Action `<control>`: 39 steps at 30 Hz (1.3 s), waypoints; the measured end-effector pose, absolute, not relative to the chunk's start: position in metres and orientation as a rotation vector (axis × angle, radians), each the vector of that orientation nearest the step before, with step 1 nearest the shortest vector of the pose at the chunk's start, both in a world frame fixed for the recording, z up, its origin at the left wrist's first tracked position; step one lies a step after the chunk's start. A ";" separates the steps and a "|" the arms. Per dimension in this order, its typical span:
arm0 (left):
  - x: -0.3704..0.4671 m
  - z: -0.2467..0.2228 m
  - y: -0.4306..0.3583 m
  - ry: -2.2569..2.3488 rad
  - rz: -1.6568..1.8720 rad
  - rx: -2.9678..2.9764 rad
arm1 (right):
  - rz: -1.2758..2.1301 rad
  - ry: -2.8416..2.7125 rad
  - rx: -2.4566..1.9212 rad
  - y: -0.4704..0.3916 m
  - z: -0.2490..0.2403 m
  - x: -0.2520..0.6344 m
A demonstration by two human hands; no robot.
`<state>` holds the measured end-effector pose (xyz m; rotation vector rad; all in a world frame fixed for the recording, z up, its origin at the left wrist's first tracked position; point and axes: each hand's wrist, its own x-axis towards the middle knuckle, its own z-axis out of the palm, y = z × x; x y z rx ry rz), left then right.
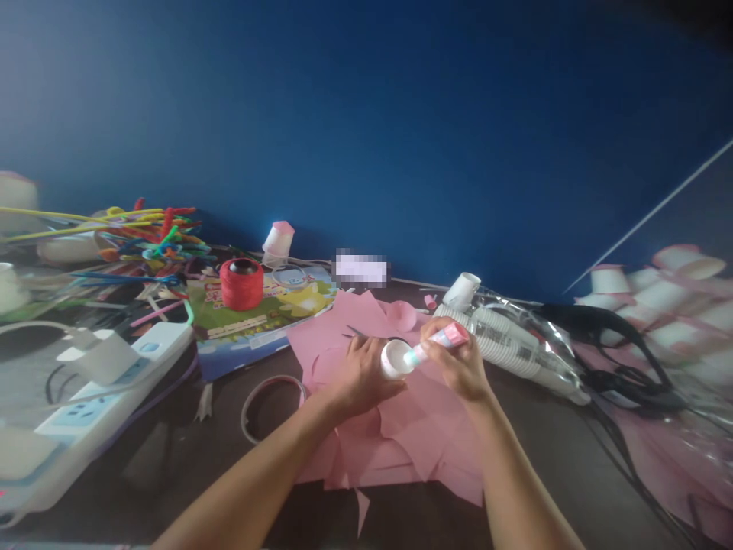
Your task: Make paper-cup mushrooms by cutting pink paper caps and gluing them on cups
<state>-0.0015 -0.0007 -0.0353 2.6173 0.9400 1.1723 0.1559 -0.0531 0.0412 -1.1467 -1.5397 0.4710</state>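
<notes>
A small white paper cup (395, 359) is held in my left hand (363, 372), its open mouth turned up and toward the right. My right hand (456, 362) is closed round a glue stick (440, 341) with a pink end. The stick's pale tip meets the cup's rim or sits just in front of it; which one is hard to tell. Beneath both hands lie cut sheets of pink paper (424, 431). A pink paper circle (402, 315) rests behind the cup. Dark scissor tips (353, 331) show beside my left hand, the rest hidden.
Stacked white cups (504, 344) in clear plastic lie at the right, before piled pink-and-white cups (670, 298). Left are a tape roll (247, 412), a red thread spool (241, 284) on a booklet (229, 355), pipe cleaners (166, 237) and a power strip (85, 420). Behind stands a blue wall.
</notes>
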 end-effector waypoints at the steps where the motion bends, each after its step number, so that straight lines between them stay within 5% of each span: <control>1: -0.002 -0.035 -0.001 0.928 1.168 2.622 | 0.487 -1.528 -1.137 -0.053 0.041 0.157; 8: -0.002 -0.036 0.000 1.110 1.181 2.590 | 0.648 -1.213 -0.883 -0.045 0.034 0.164; 21: -0.008 -0.028 -0.001 0.993 1.087 2.648 | 0.446 -1.526 -1.228 -0.047 0.038 0.139; 29: -0.008 -0.025 -0.003 1.033 1.053 2.667 | 0.773 -1.315 -1.061 -0.044 0.027 0.144; 39: -0.009 -0.022 -0.004 0.976 1.031 2.679 | 0.624 -1.495 -1.232 -0.044 0.034 0.141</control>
